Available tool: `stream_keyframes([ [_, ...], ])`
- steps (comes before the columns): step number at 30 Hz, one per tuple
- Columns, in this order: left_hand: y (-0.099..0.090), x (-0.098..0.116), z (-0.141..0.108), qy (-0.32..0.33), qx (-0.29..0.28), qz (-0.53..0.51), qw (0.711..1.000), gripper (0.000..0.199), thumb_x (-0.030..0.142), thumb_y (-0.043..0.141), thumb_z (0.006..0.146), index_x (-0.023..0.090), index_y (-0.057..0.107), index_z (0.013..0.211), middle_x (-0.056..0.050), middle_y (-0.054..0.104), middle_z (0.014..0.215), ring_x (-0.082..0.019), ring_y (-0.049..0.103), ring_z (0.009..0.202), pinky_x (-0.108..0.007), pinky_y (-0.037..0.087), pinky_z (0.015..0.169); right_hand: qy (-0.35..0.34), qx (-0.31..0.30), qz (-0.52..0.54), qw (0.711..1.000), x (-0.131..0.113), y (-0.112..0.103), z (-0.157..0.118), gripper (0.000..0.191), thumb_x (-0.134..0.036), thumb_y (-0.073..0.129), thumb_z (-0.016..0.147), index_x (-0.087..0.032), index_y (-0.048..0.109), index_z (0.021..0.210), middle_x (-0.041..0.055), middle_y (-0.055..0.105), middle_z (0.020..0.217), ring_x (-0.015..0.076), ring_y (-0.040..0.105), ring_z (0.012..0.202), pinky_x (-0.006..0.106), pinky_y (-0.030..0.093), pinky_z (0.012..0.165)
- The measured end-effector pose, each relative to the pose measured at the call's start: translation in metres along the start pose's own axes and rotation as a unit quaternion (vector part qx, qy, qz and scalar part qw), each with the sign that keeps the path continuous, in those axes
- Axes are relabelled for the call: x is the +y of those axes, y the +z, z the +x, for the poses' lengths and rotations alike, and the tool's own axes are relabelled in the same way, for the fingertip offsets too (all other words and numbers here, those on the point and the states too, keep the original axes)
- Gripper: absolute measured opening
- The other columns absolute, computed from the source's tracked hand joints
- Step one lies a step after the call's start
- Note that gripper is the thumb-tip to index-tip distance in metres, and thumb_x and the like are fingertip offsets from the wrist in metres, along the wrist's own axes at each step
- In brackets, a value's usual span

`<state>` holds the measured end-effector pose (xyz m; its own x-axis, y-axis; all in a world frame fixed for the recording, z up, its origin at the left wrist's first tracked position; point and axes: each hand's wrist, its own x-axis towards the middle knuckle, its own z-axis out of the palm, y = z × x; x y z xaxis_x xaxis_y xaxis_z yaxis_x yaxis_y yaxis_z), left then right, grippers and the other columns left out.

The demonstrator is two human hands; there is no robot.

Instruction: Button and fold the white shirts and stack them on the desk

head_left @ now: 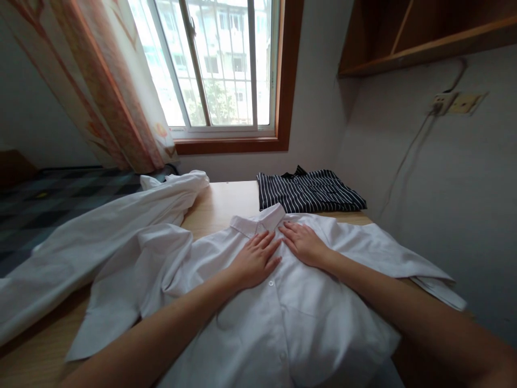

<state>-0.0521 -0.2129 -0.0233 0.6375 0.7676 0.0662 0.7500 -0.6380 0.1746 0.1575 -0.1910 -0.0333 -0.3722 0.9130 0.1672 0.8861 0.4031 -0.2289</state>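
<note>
A white button-up shirt (307,318) lies front up across the table, its collar pointing away from me and its sleeves spread to both sides. My left hand (255,260) rests flat on the upper chest, just below the collar and over the row of buttons, fingers stretched out. Beside it, my right hand (305,243) lies flat on the cloth right of the collar, with its fingers extended too. Neither hand grips the fabric. The left sleeve area is rumpled, and the shirt's lower part runs out of view towards me.
A folded black-and-white striped garment (309,191) sits at the table's back right. Another white garment (121,215) stretches along the left side of the wooden table (230,199), near a dark checked bed cover (64,199). Right, a cord (407,153) hangs from a wall socket (444,102).
</note>
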Motion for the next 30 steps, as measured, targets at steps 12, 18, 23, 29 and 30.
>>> stream_keyframes([
  [12,-0.04,-0.04,-0.008,-0.047,0.165,0.006,0.985,0.04,0.019,0.042,0.094,0.015,0.063,0.128,-0.013,0.065,0.128,-0.024,0.056,0.12,-0.039,0.041,0.11,-0.033,0.015,0.065,0.997,0.018,-0.019,-0.024,0.045,-0.039,0.053,0.096,-0.019,0.061,0.135,0.015,0.053,0.147,0.0285,0.046,0.138,0.049,0.034,0.115],
  [18,-0.063,-0.103,-0.006,-0.229,0.099,0.145,0.957,0.041,0.04,0.042,0.097,0.016,0.073,0.086,-0.014,0.068,0.094,-0.028,0.061,0.096,-0.039,0.046,0.091,-0.017,0.057,0.113,0.992,-0.019,-0.042,0.018,0.03,-0.019,0.052,0.094,-0.016,0.07,0.119,0.0113,0.073,0.112,0.021,0.068,0.096,0.032,0.051,0.087],
  [23,-0.052,-0.103,-0.002,-0.199,0.071,0.057,0.976,0.04,0.047,0.045,0.093,0.019,0.072,0.083,-0.012,0.069,0.092,-0.027,0.062,0.092,-0.036,0.045,0.084,0.02,0.046,0.118,0.992,-0.034,-0.022,0.041,0.038,-0.018,0.049,0.096,-0.018,0.062,0.132,0.0112,0.071,0.12,0.0227,0.068,0.103,0.03,0.048,0.087],
  [29,-0.052,-0.102,0.002,-0.199,0.081,0.047,0.976,0.031,0.038,0.039,0.097,0.018,0.062,0.097,-0.012,0.071,0.096,-0.025,0.065,0.086,-0.033,0.044,0.075,0.078,0.051,0.119,0.989,-0.027,-0.002,0.049,0.035,-0.024,0.05,0.097,-0.022,0.064,0.13,0.008,0.072,0.121,0.0245,0.068,0.104,0.031,0.048,0.084],
  [30,-0.052,-0.104,0.002,-0.201,0.085,0.059,0.974,0.032,0.039,0.035,0.099,0.018,0.06,0.101,-0.011,0.071,0.094,-0.025,0.065,0.083,-0.033,0.043,0.072,0.082,0.054,0.114,0.989,-0.026,0.0,0.049,0.034,-0.025,0.049,0.098,-0.024,0.065,0.128,0.0072,0.072,0.12,0.0251,0.068,0.103,0.031,0.048,0.083],
])
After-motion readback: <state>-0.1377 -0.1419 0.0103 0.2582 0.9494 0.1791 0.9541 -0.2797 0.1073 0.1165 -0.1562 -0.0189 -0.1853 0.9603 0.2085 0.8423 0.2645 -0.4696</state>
